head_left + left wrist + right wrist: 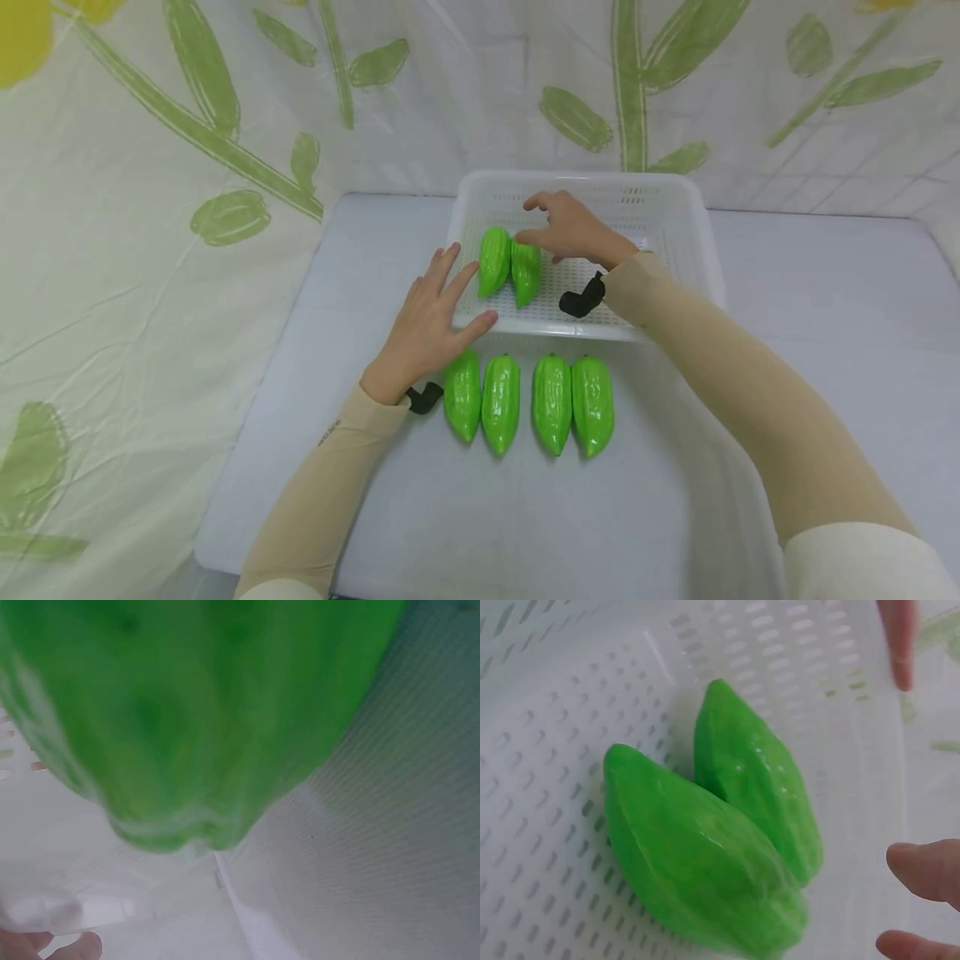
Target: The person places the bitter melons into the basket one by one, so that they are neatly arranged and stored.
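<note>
A: Green plastic, glossy. Two bitter gourds [510, 267] lie side by side, touching, inside the white perforated basket [697, 242], in its left part.

B: Right hand [573, 229]?

A: Hovering over the basket, just beside the right-hand gourd of the pair. Fingers [922, 870] spread and loosely bent, holding nothing; in the right wrist view the fingertips sit near the gourds' blunt ends (a small gap shows there, though the head view cannot settle whether one tip touches).

B: Left hand [427, 321]?

A: Flat, fingers straight and splayed, resting against the basket's near-left corner; thumb along the front rim. Grips nothing.

B: Anything outside the basket?

A: Four more gourds [528, 404] in a row on the pale worktop [825, 375], just in front of the basket, lying as two close pairs. The leftmost lies just beside the left wrist and fills the left wrist view, blurred.

B: Surroundings?

A: A white cloth with green leaf print [210, 125] behind and to the left. Beige sleeves, a black strap at each wrist.
</note>
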A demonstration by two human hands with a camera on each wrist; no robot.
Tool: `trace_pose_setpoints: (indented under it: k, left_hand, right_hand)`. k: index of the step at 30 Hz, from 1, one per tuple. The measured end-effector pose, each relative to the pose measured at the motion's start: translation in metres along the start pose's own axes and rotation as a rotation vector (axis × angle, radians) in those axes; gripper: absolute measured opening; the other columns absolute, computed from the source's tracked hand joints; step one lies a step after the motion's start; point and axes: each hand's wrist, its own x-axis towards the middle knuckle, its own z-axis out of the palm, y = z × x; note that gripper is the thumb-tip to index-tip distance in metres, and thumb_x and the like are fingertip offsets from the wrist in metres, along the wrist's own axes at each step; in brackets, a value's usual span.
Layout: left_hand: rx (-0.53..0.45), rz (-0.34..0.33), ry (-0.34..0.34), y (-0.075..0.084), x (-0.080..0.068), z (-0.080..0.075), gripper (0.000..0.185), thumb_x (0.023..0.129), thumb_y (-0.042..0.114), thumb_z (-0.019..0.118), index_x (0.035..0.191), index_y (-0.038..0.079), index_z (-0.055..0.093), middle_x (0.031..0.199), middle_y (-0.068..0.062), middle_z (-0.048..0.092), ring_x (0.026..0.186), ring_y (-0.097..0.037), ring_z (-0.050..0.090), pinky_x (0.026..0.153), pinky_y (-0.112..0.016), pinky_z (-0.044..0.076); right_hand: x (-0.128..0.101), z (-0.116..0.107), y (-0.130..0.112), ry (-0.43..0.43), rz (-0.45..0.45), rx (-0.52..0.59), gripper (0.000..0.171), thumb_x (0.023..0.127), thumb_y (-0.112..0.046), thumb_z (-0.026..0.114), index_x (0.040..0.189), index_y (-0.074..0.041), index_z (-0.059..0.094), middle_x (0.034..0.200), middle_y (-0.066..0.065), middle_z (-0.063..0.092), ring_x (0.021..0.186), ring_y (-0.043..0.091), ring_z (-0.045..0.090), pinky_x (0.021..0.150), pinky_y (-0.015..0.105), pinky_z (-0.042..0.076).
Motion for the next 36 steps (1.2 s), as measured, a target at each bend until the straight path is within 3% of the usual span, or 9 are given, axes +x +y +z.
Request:
trace_pose_setpoints:
  k: [3,7,20,28,36]
  left_hand:
    - [-0.004,-0.006,-0.003,0.000,0.000,0.000,0.077,0.101,0.055,0.057,0.161,0.010,0.039,0.175,-0.011,0.014,0.162,-0.037,0.012,0.119,-0.072,0.026]
    - [-0.006,-0.016,-0.015,0.000,0.000,0.000,0.079,0.101,0.057,0.056,0.161,0.011,0.037,0.176,-0.010,0.012,0.162,-0.035,0.010,0.120,-0.071,0.025]
    - [-0.014,-0.030,-0.026,0.001,0.000,0.000,0.080,0.101,0.061,0.052,0.162,0.012,0.037,0.176,-0.009,0.011,0.163,-0.035,0.009,0.121,-0.070,0.024]
    - [-0.010,-0.017,-0.014,0.000,-0.001,0.001,0.081,0.100,0.062,0.051,0.162,0.012,0.037,0.176,-0.010,0.012,0.163,-0.035,0.010,0.120,-0.071,0.024]
    - [-0.006,-0.023,-0.019,-0.001,0.000,0.002,0.082,0.100,0.065,0.049,0.162,0.013,0.036,0.176,-0.009,0.011,0.163,-0.034,0.008,0.121,-0.071,0.024]
  right_hand:
    - [-0.008,-0.008,0.000,0.002,-0.005,0.020,0.071,0.101,-0.040,0.064,0.159,-0.010,0.038,0.166,0.022,0.025,0.147,0.041,0.038,0.085,0.046,0.063]
    - [-0.019,-0.017,0.002,0.007,-0.009,0.053,0.072,0.101,-0.041,0.064,0.160,-0.010,0.037,0.167,0.021,0.027,0.150,0.041,0.036,0.088,0.048,0.062]
    - [-0.052,-0.028,0.004,0.036,-0.043,0.072,0.071,0.101,-0.041,0.066,0.159,-0.011,0.039,0.166,0.014,0.032,0.149,0.037,0.039,0.085,0.047,0.062]
    - [-0.084,-0.034,0.001,0.089,-0.088,0.067,0.070,0.101,-0.044,0.066,0.159,-0.013,0.041,0.165,0.008,0.037,0.147,0.033,0.042,0.080,0.041,0.063]
    - [-0.122,-0.028,-0.002,0.139,-0.168,0.014,0.065,0.101,-0.036,0.070,0.155,-0.010,0.045,0.161,0.011,0.040,0.144,0.034,0.046,0.075,0.039,0.063]
